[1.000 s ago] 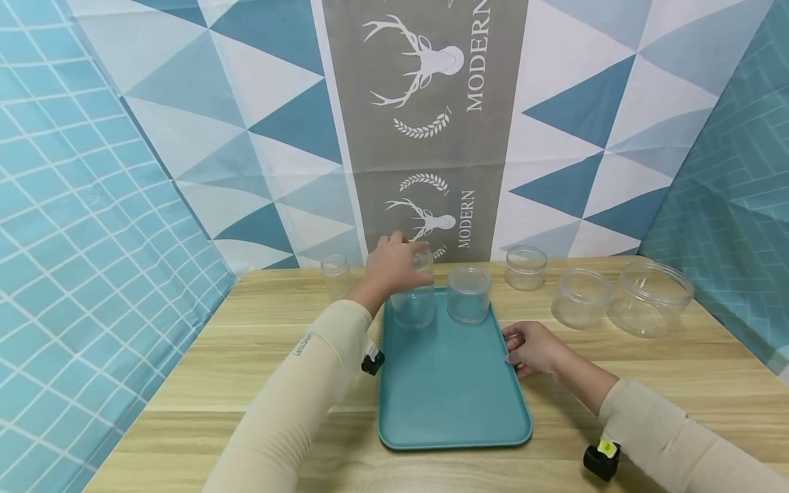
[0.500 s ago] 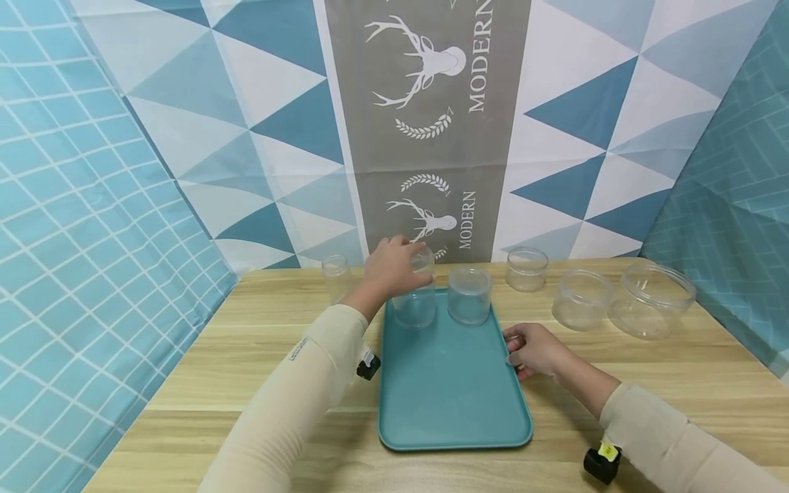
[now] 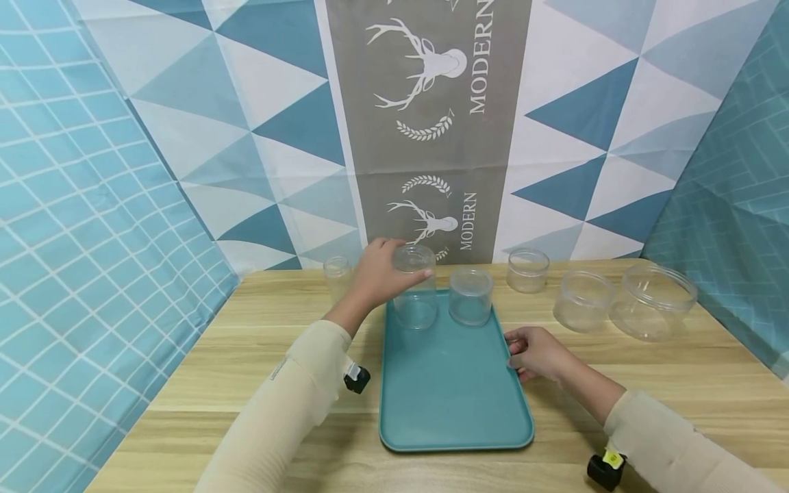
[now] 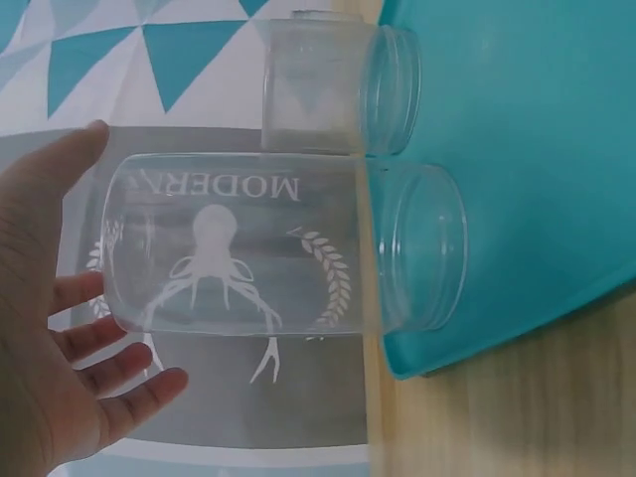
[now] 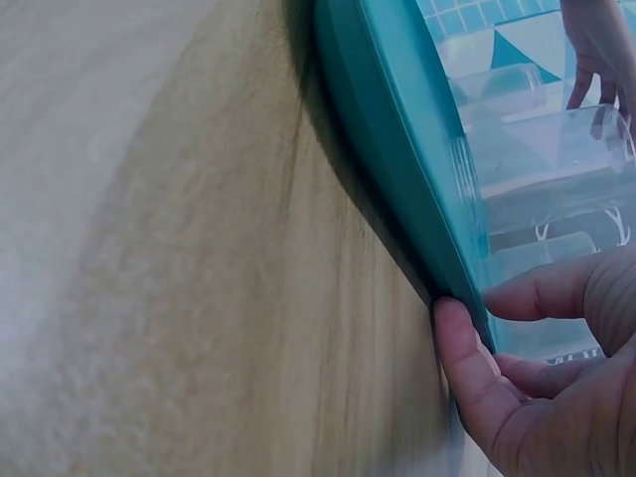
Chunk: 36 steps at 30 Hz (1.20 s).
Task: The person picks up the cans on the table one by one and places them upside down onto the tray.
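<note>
A cloth-lined booth, as far as this tight view shows — patterned cloths [image 3: 425,154] hang behind and on both sides of a wood-grain table [image 3: 345,448], closing it in.

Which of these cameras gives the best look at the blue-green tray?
The head view: it shows the tray almost whole from above, with two clear jars at its far end. The left wrist view shows only one corner and part of its surface; the right wrist view shows one edge close up, gripped by the right hand.
</note>
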Available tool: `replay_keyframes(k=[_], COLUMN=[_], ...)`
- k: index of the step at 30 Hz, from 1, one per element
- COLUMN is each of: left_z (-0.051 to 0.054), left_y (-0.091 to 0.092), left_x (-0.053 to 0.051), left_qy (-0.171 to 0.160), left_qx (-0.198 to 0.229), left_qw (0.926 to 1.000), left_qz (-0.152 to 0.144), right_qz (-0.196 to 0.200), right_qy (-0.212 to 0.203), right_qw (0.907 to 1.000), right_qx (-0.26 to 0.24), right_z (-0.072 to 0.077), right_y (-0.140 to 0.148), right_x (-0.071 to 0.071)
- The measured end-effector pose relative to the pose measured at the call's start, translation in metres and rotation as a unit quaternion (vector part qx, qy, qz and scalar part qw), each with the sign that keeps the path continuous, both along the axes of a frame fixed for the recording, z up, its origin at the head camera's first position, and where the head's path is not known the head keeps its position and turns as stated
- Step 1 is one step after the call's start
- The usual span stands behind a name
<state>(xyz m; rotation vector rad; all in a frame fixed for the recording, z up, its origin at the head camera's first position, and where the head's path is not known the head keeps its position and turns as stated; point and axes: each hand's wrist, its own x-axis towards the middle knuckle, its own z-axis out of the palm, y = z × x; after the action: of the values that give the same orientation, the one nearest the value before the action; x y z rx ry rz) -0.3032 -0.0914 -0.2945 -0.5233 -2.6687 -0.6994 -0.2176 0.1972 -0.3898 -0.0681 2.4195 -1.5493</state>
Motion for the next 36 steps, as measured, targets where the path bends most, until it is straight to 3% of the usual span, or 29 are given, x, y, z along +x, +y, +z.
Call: replay_keyframes(k=[7, 12, 14, 20, 26, 30, 36], left_z=[-0.010, -0.016, -0.017, -0.022, -0.031, -0.036, -0.042], left_y=[-0.007, -0.012, -0.014, -0.019, -0.025, -0.025, -0.020], left_x=[0.008, 0.016, 0.020, 0.032, 0.046, 0.052, 0.060], left_qy=[0.061, 0.101, 0.106, 0.106, 0.124, 0.138, 0.132], left_qx=[0.029, 0.034, 0.040, 0.030, 0.036, 0.039, 0.045], left_qw=[0.9977, 0.9942, 0.9934, 0.9937, 0.9892, 0.9843, 0.9816], left_qz=[0.002, -0.008, -0.010, -0.022, -0.069, -0.103, -0.130], right_qz=[-0.001, 0.008, 0.018, 0.039, 0.039, 0.041, 0.065], right_qy=[0.021, 0.076, 0.111, 0.213, 0.298, 0.354, 0.421], right_qw=[0.9996, 0.9952, 0.9894, 0.9612, 0.9350, 0.9108, 0.8754], right_qx=[0.020, 0.061, 0.091, 0.171, 0.188, 0.208, 0.229], right_z=[0.003, 0.008, 0.011, 0.016, 0.022, 0.028, 0.034], right_y=[0.001, 0.003, 0.004, 0.006, 0.007, 0.009, 0.013], right_x=[0.005, 0.011, 0.013, 0.020, 0.025, 0.028, 0.033])
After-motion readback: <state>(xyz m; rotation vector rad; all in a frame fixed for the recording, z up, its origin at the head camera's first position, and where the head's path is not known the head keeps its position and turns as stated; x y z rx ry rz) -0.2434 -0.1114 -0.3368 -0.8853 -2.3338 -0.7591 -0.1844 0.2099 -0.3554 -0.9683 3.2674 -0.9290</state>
